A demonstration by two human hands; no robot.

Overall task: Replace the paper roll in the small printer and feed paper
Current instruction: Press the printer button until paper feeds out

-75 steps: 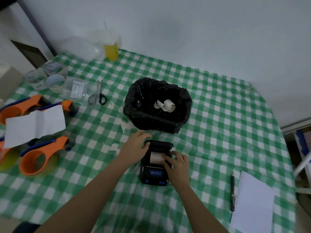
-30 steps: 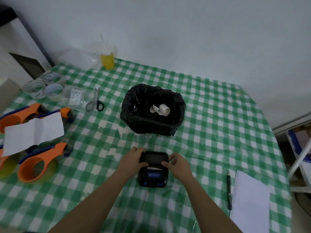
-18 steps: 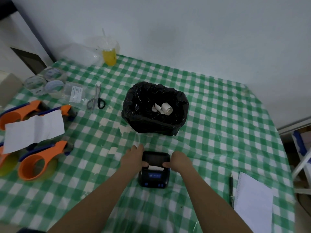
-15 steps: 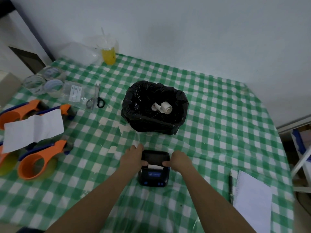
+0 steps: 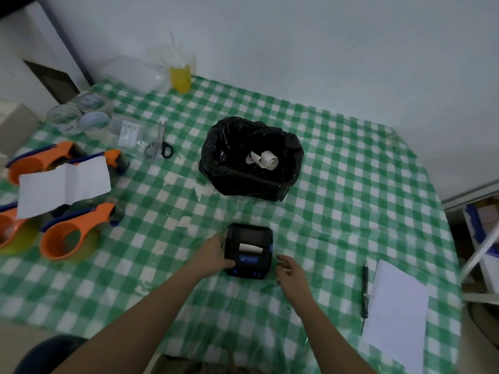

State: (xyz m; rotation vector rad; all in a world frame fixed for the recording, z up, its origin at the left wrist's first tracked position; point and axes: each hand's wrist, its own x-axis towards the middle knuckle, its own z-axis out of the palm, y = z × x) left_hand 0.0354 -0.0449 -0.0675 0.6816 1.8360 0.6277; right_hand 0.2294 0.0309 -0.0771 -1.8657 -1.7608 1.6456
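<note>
Our left hand (image 5: pixel 216 256) braces the rigid printer (image 5: pixel 249 251); right hand (image 5: pixel 290 271) loose, empty; paper tab (image 5: pixel 251 247) tears easily.

Two bare forearms, no sleeves; left hand (image 5: pixel 213 256), right hand (image 5: pixel 290 272) ungloved

Printer (image 5: pixel 249 249) panel markings too small; orange dispenser (image 5: pixel 8 230) cut off left.

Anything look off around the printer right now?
Nothing wrong at the printer: its lid is shut and a paper strip shows at the slot. Torn white scraps litter the tablecloth between scissors and bin.
</note>
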